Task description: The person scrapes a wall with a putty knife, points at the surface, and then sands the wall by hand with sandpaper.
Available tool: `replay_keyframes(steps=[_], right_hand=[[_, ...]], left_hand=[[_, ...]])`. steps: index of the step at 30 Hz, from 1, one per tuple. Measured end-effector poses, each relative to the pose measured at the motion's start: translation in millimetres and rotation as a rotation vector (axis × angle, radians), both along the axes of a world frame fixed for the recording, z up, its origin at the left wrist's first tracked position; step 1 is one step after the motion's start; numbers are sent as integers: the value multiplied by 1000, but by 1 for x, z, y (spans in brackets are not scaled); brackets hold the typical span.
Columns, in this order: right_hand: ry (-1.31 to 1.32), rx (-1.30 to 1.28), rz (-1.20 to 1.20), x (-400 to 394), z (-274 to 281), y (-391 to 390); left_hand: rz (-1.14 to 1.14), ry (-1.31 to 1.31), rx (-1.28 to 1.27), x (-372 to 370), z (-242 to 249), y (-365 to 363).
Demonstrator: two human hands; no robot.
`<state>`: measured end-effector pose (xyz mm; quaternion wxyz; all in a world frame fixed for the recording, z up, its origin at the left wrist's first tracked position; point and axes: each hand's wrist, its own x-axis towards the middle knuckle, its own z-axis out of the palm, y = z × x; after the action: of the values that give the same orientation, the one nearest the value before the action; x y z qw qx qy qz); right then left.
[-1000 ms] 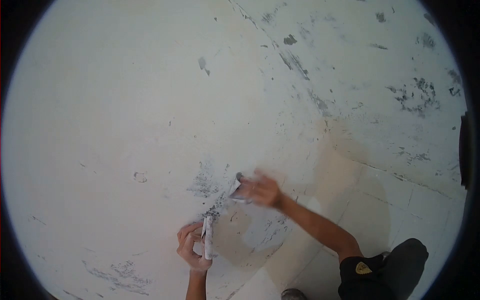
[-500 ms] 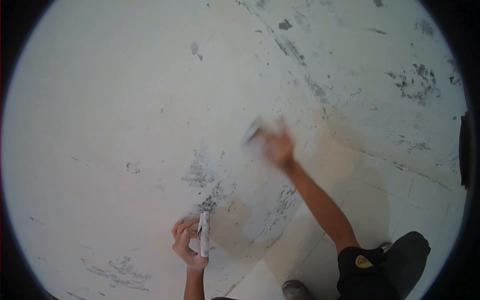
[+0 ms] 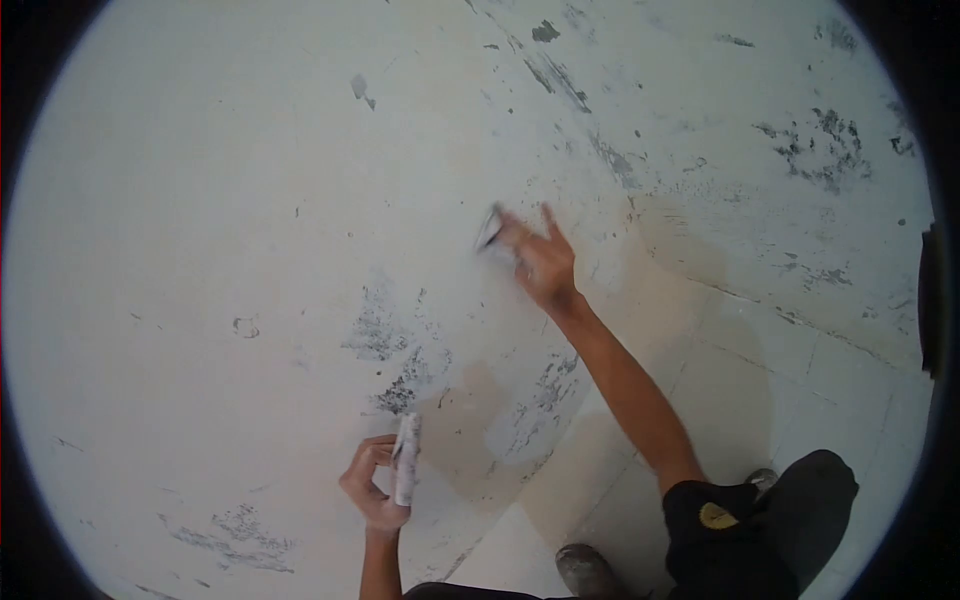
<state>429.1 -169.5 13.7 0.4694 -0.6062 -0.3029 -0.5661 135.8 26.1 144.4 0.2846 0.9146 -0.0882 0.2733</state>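
- We see the right hand (image 3: pixel 540 262) pressing a small folded abrasive sheet (image 3: pixel 489 231) flat against the white wall (image 3: pixel 200 200), at 12 o'clock from the grey scuffed patch (image 3: pixel 385 360); fingers are spread over it, somewhat blurred.
- The left hand (image 3: pixel 368 487), at 6 o'clock, pinches a second folded sheet (image 3: pixel 405 470) edgewise, fingers curled around it.
- We judge the step to be rubbing down the wall; the next stroke calls for even pressure across the flaked spots.

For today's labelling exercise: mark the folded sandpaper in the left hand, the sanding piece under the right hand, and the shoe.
folded sandpaper (image 3: pixel 406 458), head view, middle of the sheet.
sanding piece (image 3: pixel 490 231), head view, its dark exposed edge.
shoe (image 3: pixel 583 572), head view, toe cap.
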Motion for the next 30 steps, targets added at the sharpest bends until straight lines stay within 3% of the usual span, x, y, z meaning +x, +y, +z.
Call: replay_keyframes(steps=[2,4,5,6,7,8,9,10,12,16,18,20,26,30], right_hand=[[245,309,-146,-4,9,-1],[456,375,-51,-32,-10,26],[588,621,114,-62,-18,50],[437,577,115,-90,-24,64],[575,506,491,-131,-24,66],[541,302,824,-178,-17,61],[726,213,1041,-195,-6,52],[722,212,1044,-199,1,50],[895,148,1400,-195,11,42],[817,-103,1349,-170,27,20],[510,-139,1040,-150,29,15],[298,-191,350,-126,25,12],[308,-467,62,-62,3,18],[358,-356,-84,-26,2,-6]], left_hand=[[-3,5,-31,-3,6,1],[-22,4,62,0,8,0],[-37,13,151,2,9,-1],[-48,3,150,3,8,-7],[-72,2,225,2,8,-16],[-98,-3,310,2,11,-18],[-96,-8,313,1,10,-14],[-152,79,225,0,8,-9],[-166,262,117,-9,11,-1],[-102,299,59,-13,6,6],[-93,298,31,-14,7,3],[-94,319,46,-12,8,4],[-117,374,111,-7,7,-1],[-110,393,112,-8,7,-4]])
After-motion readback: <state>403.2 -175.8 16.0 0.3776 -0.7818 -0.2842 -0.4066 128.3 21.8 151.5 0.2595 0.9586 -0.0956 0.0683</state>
